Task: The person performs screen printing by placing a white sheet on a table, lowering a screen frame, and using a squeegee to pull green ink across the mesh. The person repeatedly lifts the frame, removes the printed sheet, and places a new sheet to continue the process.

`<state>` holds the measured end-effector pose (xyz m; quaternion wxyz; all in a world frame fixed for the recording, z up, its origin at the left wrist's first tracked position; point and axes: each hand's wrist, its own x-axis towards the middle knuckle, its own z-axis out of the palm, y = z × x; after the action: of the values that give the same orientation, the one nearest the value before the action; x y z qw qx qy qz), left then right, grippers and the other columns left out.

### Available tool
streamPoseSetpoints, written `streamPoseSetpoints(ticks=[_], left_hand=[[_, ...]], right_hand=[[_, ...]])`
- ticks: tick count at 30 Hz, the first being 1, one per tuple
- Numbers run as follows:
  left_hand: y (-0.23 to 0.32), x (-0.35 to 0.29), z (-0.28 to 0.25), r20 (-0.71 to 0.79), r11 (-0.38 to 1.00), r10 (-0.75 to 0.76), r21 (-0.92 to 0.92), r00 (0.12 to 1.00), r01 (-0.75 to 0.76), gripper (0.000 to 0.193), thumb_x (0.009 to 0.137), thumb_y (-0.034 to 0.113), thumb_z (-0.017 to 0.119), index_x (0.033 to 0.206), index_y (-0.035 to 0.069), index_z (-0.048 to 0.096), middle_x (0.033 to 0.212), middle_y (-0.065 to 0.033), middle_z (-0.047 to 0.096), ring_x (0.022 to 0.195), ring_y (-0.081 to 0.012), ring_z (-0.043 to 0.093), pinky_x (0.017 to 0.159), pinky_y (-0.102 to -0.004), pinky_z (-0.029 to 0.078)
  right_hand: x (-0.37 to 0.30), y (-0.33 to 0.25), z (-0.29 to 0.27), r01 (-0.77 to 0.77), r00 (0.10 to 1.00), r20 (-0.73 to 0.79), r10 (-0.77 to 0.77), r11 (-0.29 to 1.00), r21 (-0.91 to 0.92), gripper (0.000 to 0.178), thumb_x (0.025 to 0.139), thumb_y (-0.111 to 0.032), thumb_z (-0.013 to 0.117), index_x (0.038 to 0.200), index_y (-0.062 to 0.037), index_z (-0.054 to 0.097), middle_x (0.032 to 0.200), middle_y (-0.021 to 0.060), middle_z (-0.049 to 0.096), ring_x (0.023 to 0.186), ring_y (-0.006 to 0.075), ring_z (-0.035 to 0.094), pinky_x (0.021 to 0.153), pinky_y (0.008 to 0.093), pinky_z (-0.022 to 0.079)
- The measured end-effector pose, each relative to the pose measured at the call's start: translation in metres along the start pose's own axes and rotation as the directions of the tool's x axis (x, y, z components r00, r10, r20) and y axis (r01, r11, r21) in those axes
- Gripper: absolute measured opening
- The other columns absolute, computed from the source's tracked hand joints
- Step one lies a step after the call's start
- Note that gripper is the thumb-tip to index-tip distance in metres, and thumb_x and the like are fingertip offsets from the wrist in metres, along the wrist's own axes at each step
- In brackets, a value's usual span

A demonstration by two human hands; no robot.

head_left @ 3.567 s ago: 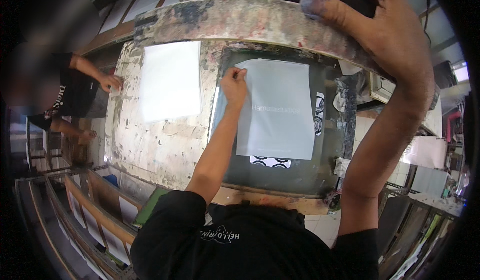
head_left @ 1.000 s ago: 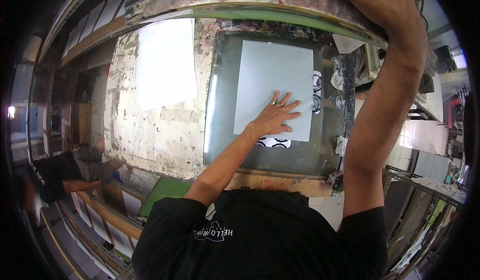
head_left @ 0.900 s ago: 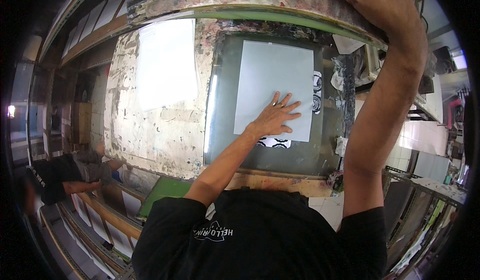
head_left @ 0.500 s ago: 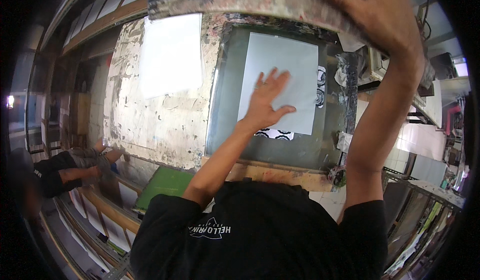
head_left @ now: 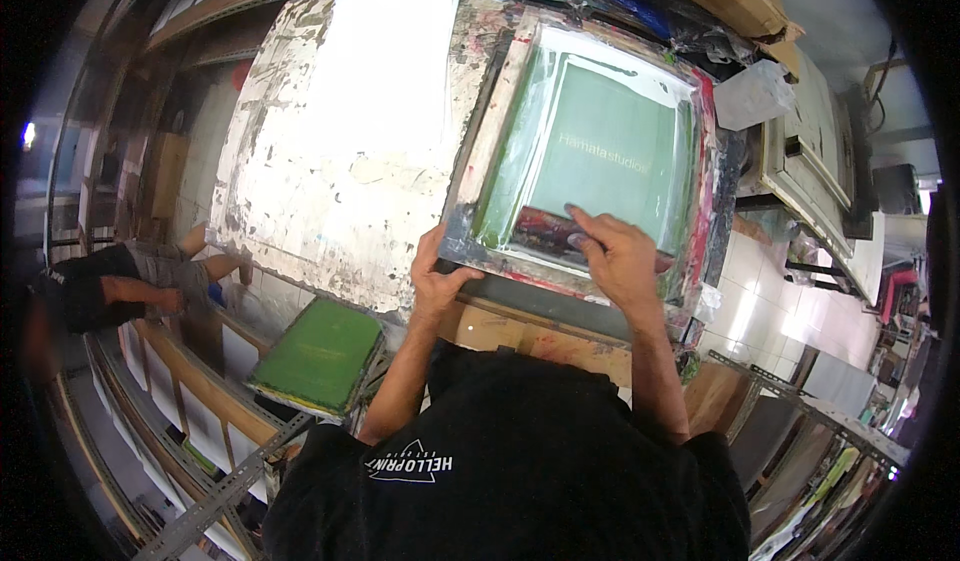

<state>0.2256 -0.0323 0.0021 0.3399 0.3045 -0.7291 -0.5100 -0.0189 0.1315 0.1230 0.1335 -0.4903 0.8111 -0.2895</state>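
A silk-screen frame (head_left: 488, 136) lies lowered on the worktable, its green mesh (head_left: 615, 121) streaked with white ink along the edges. At the frame's near left corner, my left hand (head_left: 438, 276) is closed on the rim, with the thumb along the near side. My right hand (head_left: 622, 261) grips a dark, stained squeegee (head_left: 545, 231) at the near end of the mesh. The squeegee's lower edge is hidden behind its body and my fingers. The sheet beneath the frame is out of sight.
White paper sheets (head_left: 385, 71) lie on the paint-spotted tabletop (head_left: 300, 151) to the left. Another green screen (head_left: 320, 356) rests below the table's near left edge. A translucent plastic container (head_left: 755, 96) stands beyond the frame's right side. A person (head_left: 130, 291) is at the far left.
The raised frame has come down over the sheet. My left hand has left the sheet for the frame's near corner. My right hand has gone from the frame's edge to the squeegee.
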Motion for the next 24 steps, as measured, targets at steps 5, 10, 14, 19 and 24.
streamPoseSetpoints(ticks=[5, 10, 14, 19, 24], left_hand=[[-0.011, -0.001, -0.002, 0.036, 0.877, 0.153, 0.456, 0.988, -0.153, 0.079, 0.057, 0.042, 0.090, 0.118, -0.005, 0.069, 0.135, -0.0205, 0.058, 0.124, -0.0372, 0.050, 0.106, -0.0478, 0.034], [-0.014, -0.006, -0.003, 0.024, 0.873, 0.148, 0.466, 0.989, -0.142, 0.074, 0.061, 0.039, 0.089, 0.118, -0.005, 0.069, 0.143, -0.0238, 0.051, 0.128, -0.0421, 0.045, 0.107, -0.0511, 0.032], [-0.014, -0.009, -0.007, 0.039, 0.871, 0.123, 0.475, 0.992, -0.127, 0.077, 0.061, 0.037, 0.090, 0.123, -0.002, 0.068, 0.144, -0.0255, 0.049, 0.129, -0.0426, 0.044, 0.108, -0.0518, 0.033], [-0.016, -0.009, -0.008, 0.045, 0.889, 0.108, 0.443, 0.993, -0.117, 0.077, 0.063, 0.038, 0.087, 0.128, 0.001, 0.066, 0.146, -0.0253, 0.049, 0.129, -0.0420, 0.045, 0.108, -0.0515, 0.031], [-0.019, -0.009, -0.008, 0.051, 0.885, 0.104, 0.451, 0.993, -0.116, 0.079, 0.063, 0.038, 0.087, 0.130, 0.002, 0.065, 0.145, -0.0252, 0.049, 0.128, -0.0425, 0.046, 0.108, -0.0512, 0.031]], right_hand=[[-0.012, 0.018, 0.046, 0.030, 0.998, 0.066, -0.006, 0.933, -0.358, 0.073, 0.072, -0.017, 0.080, 0.142, -0.0208, 0.057, 0.102, 0.0060, 0.058, 0.100, 0.0257, 0.056, 0.092, 0.0515, 0.037], [0.041, 0.075, 0.054, -0.006, 0.998, -0.060, -0.015, 0.942, -0.336, 0.080, 0.063, -0.011, 0.078, 0.139, -0.0205, 0.057, 0.110, 0.0065, 0.056, 0.110, 0.0269, 0.053, 0.096, 0.0535, 0.032], [0.125, 0.126, 0.035, -0.007, 0.984, -0.167, -0.057, 0.932, -0.363, 0.082, 0.060, -0.013, 0.082, 0.139, -0.0182, 0.059, 0.118, 0.0066, 0.059, 0.117, 0.0265, 0.053, 0.102, 0.0533, 0.029], [0.219, 0.185, 0.012, -0.003, 0.965, -0.237, -0.109, 0.905, -0.426, 0.084, 0.060, -0.017, 0.083, 0.141, -0.0239, 0.058, 0.117, 0.0042, 0.061, 0.116, 0.0252, 0.054, 0.097, 0.0508, 0.031], [0.270, 0.209, -0.012, 0.024, 0.969, -0.216, -0.123, 0.911, -0.412, 0.079, 0.065, -0.019, 0.084, 0.140, -0.0261, 0.061, 0.124, 0.0035, 0.062, 0.120, 0.0247, 0.056, 0.097, 0.0462, 0.033]])
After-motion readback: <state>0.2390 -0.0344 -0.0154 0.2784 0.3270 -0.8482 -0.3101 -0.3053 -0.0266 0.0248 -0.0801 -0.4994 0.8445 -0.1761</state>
